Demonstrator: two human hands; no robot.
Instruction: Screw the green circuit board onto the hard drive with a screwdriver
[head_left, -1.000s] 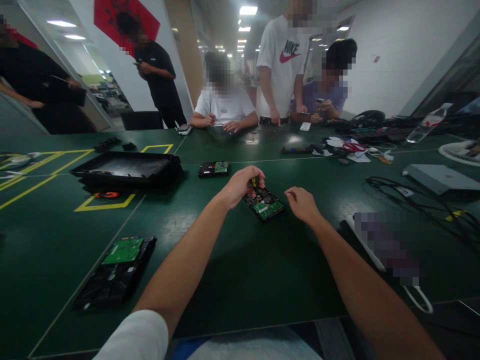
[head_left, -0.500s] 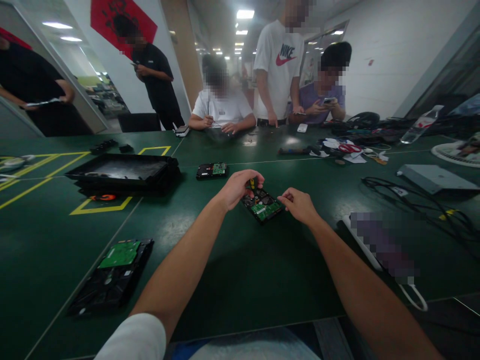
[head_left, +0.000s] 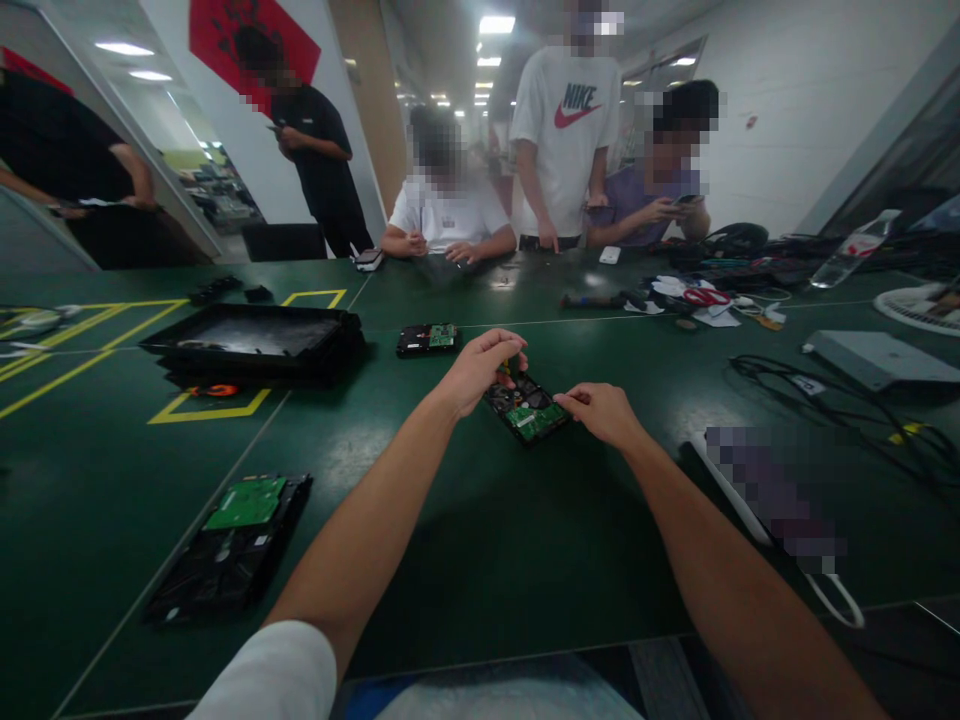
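Note:
A hard drive [head_left: 534, 420] lies on the green table, its circuit board facing up. My left hand [head_left: 484, 368] is above its far left end, closed around a short screwdriver [head_left: 507, 368] with a yellow-and-black handle. The fingers cover most of the handle, and the tip cannot be made out. At the drive's right edge my right hand [head_left: 596, 408] is closed, with thumb and forefinger pinching the near right corner. Another hard drive [head_left: 428, 339] lies further back. A third, larger-looking one [head_left: 232, 550] rests at the near left.
Stacked black trays [head_left: 255, 340] stand at the left, with an orange-handled item [head_left: 215, 390] beside them. At the right are a grey metal box [head_left: 881, 360], black cables [head_left: 810, 385], a phone-like white-edged object [head_left: 772, 490] and a water bottle [head_left: 855, 250]. Several people are across the table.
My left fingers have shifted over the screwdriver handle, so less of its yellow shows. The right hand stays at the drive's edge. The whole view has shifted slightly.

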